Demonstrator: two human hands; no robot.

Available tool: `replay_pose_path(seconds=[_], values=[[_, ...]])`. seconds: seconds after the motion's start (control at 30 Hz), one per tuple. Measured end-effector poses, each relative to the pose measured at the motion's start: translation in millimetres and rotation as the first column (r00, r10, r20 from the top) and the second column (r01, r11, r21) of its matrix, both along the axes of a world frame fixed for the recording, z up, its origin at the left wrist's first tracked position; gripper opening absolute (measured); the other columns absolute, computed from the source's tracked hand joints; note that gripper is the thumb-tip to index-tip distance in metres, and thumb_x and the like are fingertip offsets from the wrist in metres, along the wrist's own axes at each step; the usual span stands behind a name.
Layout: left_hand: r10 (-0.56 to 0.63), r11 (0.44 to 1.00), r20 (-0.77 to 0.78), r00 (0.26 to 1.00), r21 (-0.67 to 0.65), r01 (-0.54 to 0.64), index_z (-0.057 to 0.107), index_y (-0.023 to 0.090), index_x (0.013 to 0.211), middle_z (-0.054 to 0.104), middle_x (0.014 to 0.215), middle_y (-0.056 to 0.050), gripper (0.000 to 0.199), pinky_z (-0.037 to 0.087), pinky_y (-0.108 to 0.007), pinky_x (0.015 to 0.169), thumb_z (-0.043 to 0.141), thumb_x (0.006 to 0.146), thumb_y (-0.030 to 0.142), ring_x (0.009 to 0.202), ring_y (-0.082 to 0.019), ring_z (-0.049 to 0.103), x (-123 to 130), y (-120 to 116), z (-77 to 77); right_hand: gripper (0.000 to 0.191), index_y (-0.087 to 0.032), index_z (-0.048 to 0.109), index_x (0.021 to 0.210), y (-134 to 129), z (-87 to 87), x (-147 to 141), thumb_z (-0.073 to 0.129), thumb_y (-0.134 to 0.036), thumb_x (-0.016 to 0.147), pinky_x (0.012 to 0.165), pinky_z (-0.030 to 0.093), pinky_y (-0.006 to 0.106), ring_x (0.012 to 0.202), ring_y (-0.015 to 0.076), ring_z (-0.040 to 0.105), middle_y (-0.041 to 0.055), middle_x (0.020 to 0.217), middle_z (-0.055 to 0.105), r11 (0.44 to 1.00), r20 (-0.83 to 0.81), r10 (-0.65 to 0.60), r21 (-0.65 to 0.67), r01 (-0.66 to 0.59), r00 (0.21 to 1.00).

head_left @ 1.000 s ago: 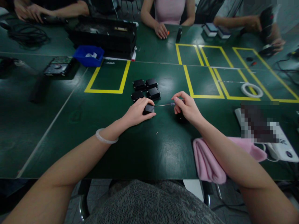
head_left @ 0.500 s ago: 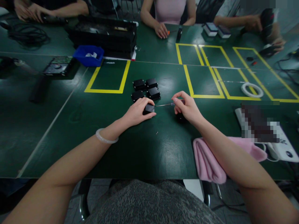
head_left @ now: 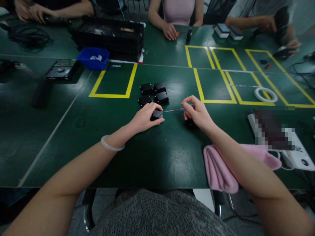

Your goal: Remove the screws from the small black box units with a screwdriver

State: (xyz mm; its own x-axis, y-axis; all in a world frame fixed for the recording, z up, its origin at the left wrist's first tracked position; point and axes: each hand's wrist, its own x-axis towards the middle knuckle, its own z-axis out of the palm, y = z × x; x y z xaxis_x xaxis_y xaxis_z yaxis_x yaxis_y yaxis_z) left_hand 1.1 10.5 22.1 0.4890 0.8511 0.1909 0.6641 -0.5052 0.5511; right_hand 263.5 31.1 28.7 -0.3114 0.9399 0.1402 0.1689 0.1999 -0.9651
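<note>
Thumb and fingers of my left hand [head_left: 145,117] grip a small black box [head_left: 157,114] against the green table. My right hand [head_left: 196,113] is closed round the handle of a thin screwdriver [head_left: 173,110]. Its metal shaft points left, and the tip meets the right side of the gripped box. Just beyond my left hand, several similar black boxes [head_left: 161,97] sit in a cluster. Another dark piece [head_left: 190,123] lies partly hidden beneath my right hand. A tiny screw [head_left: 165,140] rests on the table nearer to me.
A folded pink cloth [head_left: 219,168] lies under my right forearm, near a white power strip [head_left: 304,154]. Farther off are a white tape ring [head_left: 265,94], a blue bin [head_left: 93,59], a black crate [head_left: 108,39] and a hard drive [head_left: 61,69]. Several people sit across the table.
Both hands, the gripped box and the screwdriver stay in nearly the same place. I can make out no clear movement beyond a very slight shift of the right fingers.
</note>
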Motion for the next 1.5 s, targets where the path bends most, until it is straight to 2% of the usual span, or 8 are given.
replay_pose_path(seconds=[0.2, 0.37, 0.57, 0.8, 1.03, 1.27, 1.37, 1.5], values=[[-0.013, 1.000, 0.007, 1.000, 0.005, 0.013, 0.055, 0.022, 0.115, 0.065, 0.118, -0.008, 0.033, 0.047, -0.043, 0.098, 0.064, 0.093, 0.044, 0.113, -0.029, 0.059, -0.3, -0.1, 0.6, 0.019, -0.023, 0.053, 0.095, -1.5, 1.7, -0.6, 0.069, -0.033, 0.092, 0.050, 0.041, 0.026, 0.047, 0.0106, 0.054, -0.0087, 0.057, 0.055, 0.999, -0.024, -0.022, 0.031, 0.023, 0.999], [-0.001, 1.000, -0.001, 1.000, -0.008, 0.001, 0.055, 0.023, 0.115, 0.065, 0.119, -0.008, 0.032, 0.047, -0.044, 0.099, 0.064, 0.092, 0.044, 0.114, -0.029, 0.059, 0.0, -0.4, 1.4, 0.026, -0.023, 0.053, 0.088, -2.5, 3.8, -1.2, 0.073, -0.039, 0.092, 0.050, 0.042, 0.026, 0.049, 0.0107, 0.055, -0.0065, 0.058, 0.057, 0.999, 0.012, -0.028, 0.026, 0.027, 1.000], [-0.003, 1.000, -0.011, 1.000, -0.001, 0.003, 0.055, 0.022, 0.115, 0.065, 0.120, -0.008, 0.033, 0.047, -0.043, 0.099, 0.065, 0.093, 0.044, 0.114, -0.028, 0.059, 0.0, 0.0, 0.2, 0.029, -0.024, 0.051, 0.089, -1.3, 0.7, -1.8, 0.066, -0.048, 0.097, 0.047, 0.039, 0.026, 0.042, 0.0109, 0.050, -0.0113, 0.046, 0.042, 1.000, -0.002, -0.012, 0.013, 0.012, 1.000], [-0.004, 1.000, -0.012, 1.000, 0.006, 0.004, 0.055, 0.022, 0.116, 0.065, 0.120, -0.008, 0.033, 0.047, -0.043, 0.097, 0.065, 0.093, 0.044, 0.113, -0.028, 0.059, -0.5, 0.5, -1.2, 0.023, -0.024, 0.052, 0.096, -1.4, 1.7, -0.7, 0.070, -0.038, 0.094, 0.051, 0.042, 0.026, 0.049, 0.0112, 0.055, -0.0076, 0.058, 0.057, 0.999, -0.021, -0.011, 0.033, 0.012, 1.000], [0.003, 1.000, -0.001, 1.000, -0.012, -0.003, 0.055, 0.023, 0.114, 0.066, 0.120, -0.008, 0.032, 0.046, -0.044, 0.099, 0.065, 0.092, 0.044, 0.114, -0.029, 0.059, 0.7, -0.3, 2.2, 0.023, -0.025, 0.052, 0.092, -1.2, 0.4, -1.2, 0.065, -0.043, 0.097, 0.049, 0.039, 0.026, 0.043, 0.0115, 0.051, -0.0115, 0.047, 0.041, 1.000, -0.008, -0.020, 0.000, 0.020, 1.000], [0.000, 1.000, -0.006, 1.000, -0.018, 0.000, 0.055, 0.023, 0.115, 0.065, 0.121, -0.008, 0.033, 0.047, -0.044, 0.098, 0.065, 0.092, 0.045, 0.114, -0.029, 0.059, -0.1, -0.4, 1.3, 0.021, -0.025, 0.051, 0.096, -1.1, 0.5, -0.7, 0.069, -0.036, 0.094, 0.051, 0.041, 0.027, 0.049, 0.0113, 0.055, -0.0083, 0.059, 0.054, 0.999, -0.027, -0.021, 0.028, 0.022, 0.999], [-0.002, 1.000, -0.004, 1.000, -0.011, 0.002, 0.055, 0.023, 0.115, 0.065, 0.121, -0.008, 0.033, 0.047, -0.044, 0.098, 0.065, 0.092, 0.044, 0.114, -0.029, 0.059, -0.3, -0.5, 1.0, 0.023, -0.025, 0.051, 0.095, -1.3, 1.0, -1.1, 0.066, -0.042, 0.096, 0.051, 0.042, 0.026, 0.048, 0.0114, 0.055, -0.0085, 0.056, 0.054, 0.999, -0.021, -0.019, 0.027, 0.020, 1.000], [-0.009, 1.000, 0.002, 1.000, 0.003, 0.009, 0.055, 0.022, 0.115, 0.065, 0.120, -0.008, 0.032, 0.047, -0.043, 0.098, 0.065, 0.093, 0.043, 0.113, -0.028, 0.059, -0.1, -0.4, 0.7, 0.024, -0.025, 0.050, 0.093, -1.7, 1.5, -1.6, 0.063, -0.044, 0.097, 0.048, 0.038, 0.026, 0.042, 0.0111, 0.049, -0.0121, 0.048, 0.042, 1.000, -0.033, -0.006, 0.004, 0.006, 0.999]])
